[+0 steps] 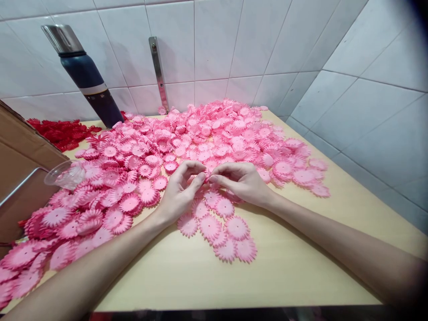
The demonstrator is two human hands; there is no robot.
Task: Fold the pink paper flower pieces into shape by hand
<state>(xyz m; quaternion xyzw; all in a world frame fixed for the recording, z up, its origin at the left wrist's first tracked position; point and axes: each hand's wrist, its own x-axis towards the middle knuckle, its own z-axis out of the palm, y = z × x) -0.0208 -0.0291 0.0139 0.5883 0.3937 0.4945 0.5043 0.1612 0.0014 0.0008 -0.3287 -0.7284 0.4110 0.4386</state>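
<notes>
Both hands meet over the middle of the table, fingertips pinched on a small pink petal disc (207,174) held between them. My left hand (182,187) is closed, thumb against forefinger, on the disc's left side. From the other side my right hand (242,180) pinches it the same way. Most of the disc is hidden by the fingers. Just below the hands several loose pink petal discs (209,227) with scalloped edges lie flat, some overlapping. A big heap of similar pink discs (234,133) spreads behind the hands and to the left.
A dark blue flask (88,80) with a steel cap stands at the back left, near red petal pieces (63,133). A clear plastic cup (65,174) lies beside a cardboard box (26,165). White tiled walls (214,40) border the wooden table (284,267).
</notes>
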